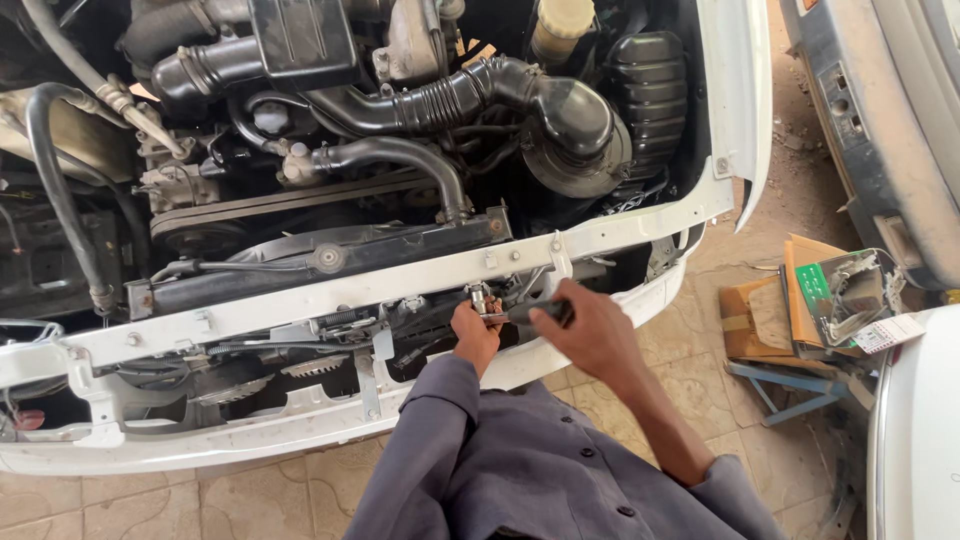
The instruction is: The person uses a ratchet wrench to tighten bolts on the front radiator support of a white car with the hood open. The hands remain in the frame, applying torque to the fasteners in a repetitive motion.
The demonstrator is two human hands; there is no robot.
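I look down into the open front of a white car with its bumper and grille off. My right hand [590,328] is wrapped around the black handle of a screwdriver [535,312], whose shaft points left at a small metal part [481,297] under the white upper crossmember [330,290]. My left hand [474,330] pinches that metal part from below, its fingertips touching the screwdriver's tip. Both forearms reach out from grey sleeves.
Black radiator top and fan shroud [330,255] lie just behind the crossmember, with ribbed air hoses [470,95] above. A lower white beam [250,420] runs along the tiled floor. Cardboard boxes with a green package [825,295] sit right, beside another grey vehicle body [880,130].
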